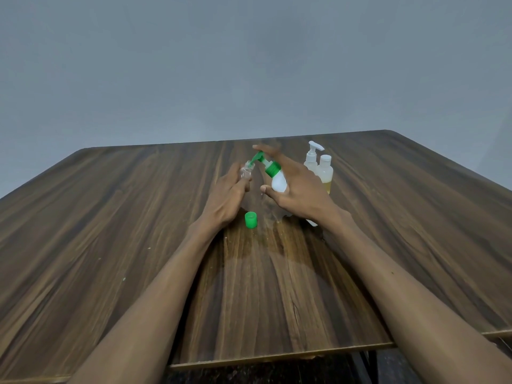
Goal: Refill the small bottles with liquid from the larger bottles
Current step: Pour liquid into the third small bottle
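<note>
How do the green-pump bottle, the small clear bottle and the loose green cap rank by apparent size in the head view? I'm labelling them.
1. green-pump bottle, partly hidden
2. small clear bottle
3. green cap, close in size and nearer, so unsure

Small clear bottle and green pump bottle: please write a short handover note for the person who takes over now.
Left hand: holds the small clear bottle, cap off.
Right hand: grips the tilted white bottle with green pump, a finger on the pump head, spout at the small bottle's mouth.
Green cap: on the table, between the wrists.
White pump bottle and small bottle of yellow liquid: stand behind the right hand.
Done: bottle opened. Fill level unclear.
Left: finish, recap; other bottles.
</note>
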